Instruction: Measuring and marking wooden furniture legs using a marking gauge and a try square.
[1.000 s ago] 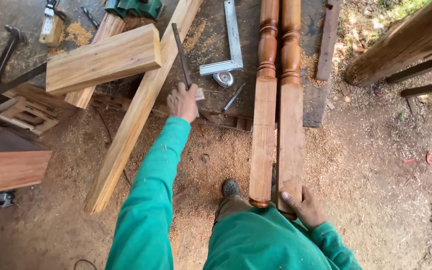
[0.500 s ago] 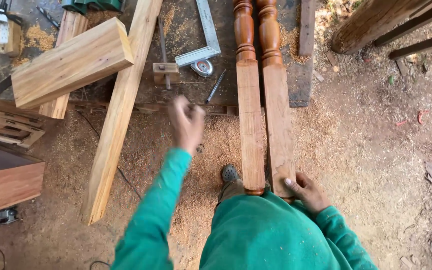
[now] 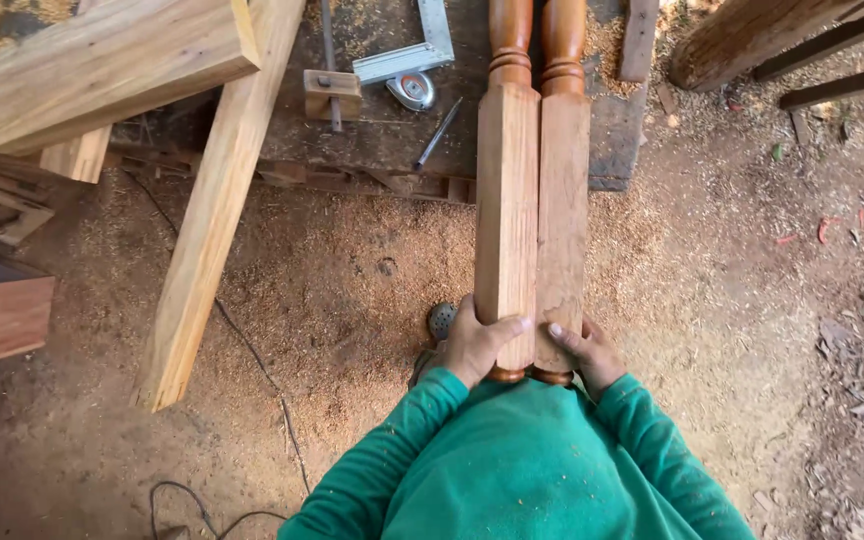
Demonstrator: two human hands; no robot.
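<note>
While both hands grip the near ends of two turned posts, the posts lie side by side, touching along their length and running straight away from the fingers to a dark bench. The left hand wraps the left post from its outer side, fingers curled over the top face just above the rounded foot. The right hand holds the right post the same way, its fingers bent onto the top face, nearly meeting the left fingers across the seam between the posts. Both hands are closed on the wood, not loose. The near ends hang beside the person's green-sleeved body; the far ends, with their turned rings and bulges, rest on the bench well beyond the fingertips.

Beyond the left fingers, on the bench, lie a metal square, a tape measure just beside it, a pencil nearer the posts, and a marking gauge farther left. A long plank leans from the bench to the ground well to the left of the left hand, and a thick beam lies across its upper part. Sawdust covers the ground beneath and around the hands. A foot shows just left of the left hand.
</note>
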